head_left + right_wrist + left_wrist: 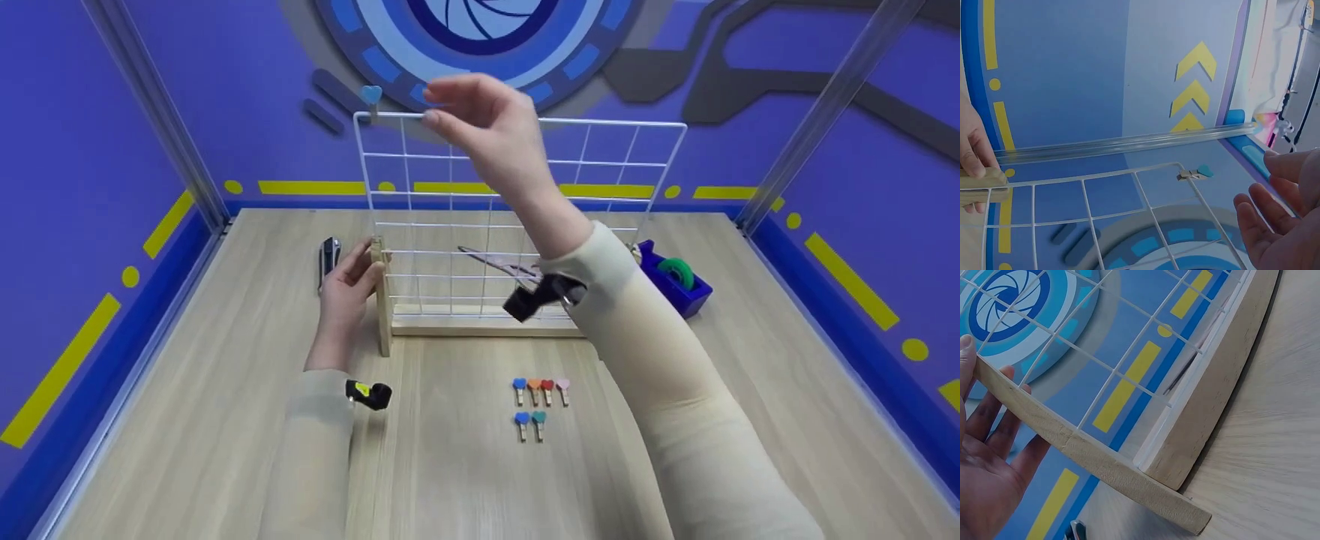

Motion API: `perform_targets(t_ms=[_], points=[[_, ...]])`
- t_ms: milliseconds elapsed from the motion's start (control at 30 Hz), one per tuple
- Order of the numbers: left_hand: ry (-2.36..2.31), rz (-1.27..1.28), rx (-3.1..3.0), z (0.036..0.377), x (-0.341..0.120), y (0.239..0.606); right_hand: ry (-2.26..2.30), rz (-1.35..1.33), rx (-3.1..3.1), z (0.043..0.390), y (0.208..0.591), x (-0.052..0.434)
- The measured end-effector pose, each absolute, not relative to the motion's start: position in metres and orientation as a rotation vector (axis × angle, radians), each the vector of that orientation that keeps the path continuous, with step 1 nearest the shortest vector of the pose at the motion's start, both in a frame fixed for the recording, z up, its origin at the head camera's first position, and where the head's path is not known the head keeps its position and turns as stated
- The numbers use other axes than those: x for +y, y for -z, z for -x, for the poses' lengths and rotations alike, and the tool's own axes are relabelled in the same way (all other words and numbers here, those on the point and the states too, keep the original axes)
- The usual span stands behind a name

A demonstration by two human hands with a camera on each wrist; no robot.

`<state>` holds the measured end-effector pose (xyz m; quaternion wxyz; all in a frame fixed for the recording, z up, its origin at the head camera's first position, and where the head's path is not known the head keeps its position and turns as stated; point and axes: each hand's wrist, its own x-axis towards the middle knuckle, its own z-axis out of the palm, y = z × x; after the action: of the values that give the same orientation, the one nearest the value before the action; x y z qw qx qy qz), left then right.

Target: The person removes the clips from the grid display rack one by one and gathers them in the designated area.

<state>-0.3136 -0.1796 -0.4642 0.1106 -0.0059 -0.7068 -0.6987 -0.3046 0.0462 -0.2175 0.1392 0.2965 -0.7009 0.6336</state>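
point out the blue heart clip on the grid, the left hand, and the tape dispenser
blue heart clip [371, 95], head view, on its heart top.
left hand [346, 283], head view, on the back of the hand.
tape dispenser [679, 289], head view, on its blue body.

Head view high above the table; both wrist views close, sharing the wire grid [525, 217].

White wire grid panel [570, 195] is standing upright in its pale wooden base [480, 324] on the table. Small wooden clip with a blue heart [371, 97] is sitting clamped on the grid's top-left corner.
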Motion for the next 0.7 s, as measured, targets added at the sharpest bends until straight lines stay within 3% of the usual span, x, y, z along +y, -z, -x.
perform_targets(t_ms=[700], points=[[2.071,0.044,-2.057,0.313,-0.18,0.463,-1.626,-0.586,-2.48,0.33,0.195,-0.012]])
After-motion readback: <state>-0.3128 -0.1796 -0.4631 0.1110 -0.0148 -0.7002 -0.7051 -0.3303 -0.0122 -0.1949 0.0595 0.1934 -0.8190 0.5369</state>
